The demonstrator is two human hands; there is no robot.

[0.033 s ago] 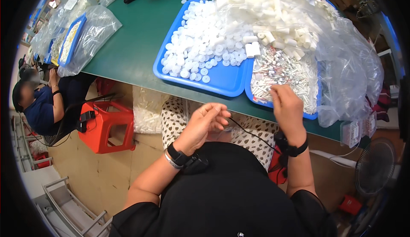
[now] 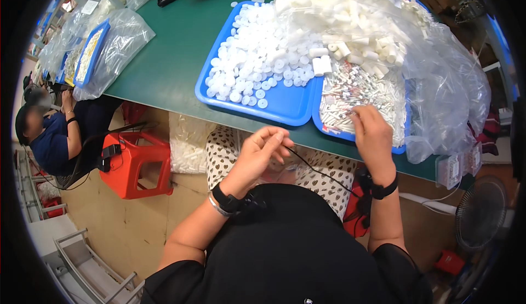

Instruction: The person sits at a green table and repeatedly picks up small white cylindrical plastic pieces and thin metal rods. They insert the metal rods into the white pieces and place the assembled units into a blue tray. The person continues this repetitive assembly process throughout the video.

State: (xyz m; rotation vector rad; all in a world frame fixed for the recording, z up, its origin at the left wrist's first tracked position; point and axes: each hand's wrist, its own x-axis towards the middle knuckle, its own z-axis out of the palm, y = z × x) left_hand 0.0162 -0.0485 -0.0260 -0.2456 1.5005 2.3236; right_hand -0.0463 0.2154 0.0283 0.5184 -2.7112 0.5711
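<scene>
My left hand (image 2: 262,151) hovers in front of the table edge over my lap, fingers curled and thumb against them. Whatever it pinches, if anything, is hidden. A thin black cord (image 2: 318,171) runs from beside its fingertips toward my right wrist. Over the near part of a blue tray (image 2: 406,139) my right hand (image 2: 375,139) points downward, thumb and forefinger pinched together. What lies between them is too small to make out. That tray holds many small white rods (image 2: 390,106), some with reddish or dark ends. Beside it, another blue tray (image 2: 285,106) holds translucent white discs (image 2: 241,57).
A clear bag of white foam-like cylinders (image 2: 350,13) spills over both trays. Loose plastic film (image 2: 444,95) drapes at right. The green table (image 2: 159,57) extends left. A red stool (image 2: 137,167) and a seated person (image 2: 49,134) are at left, a fan (image 2: 481,213) at right.
My right hand has shifted slightly to the right above the rods. My left hand keeps nearly the same place and curl.
</scene>
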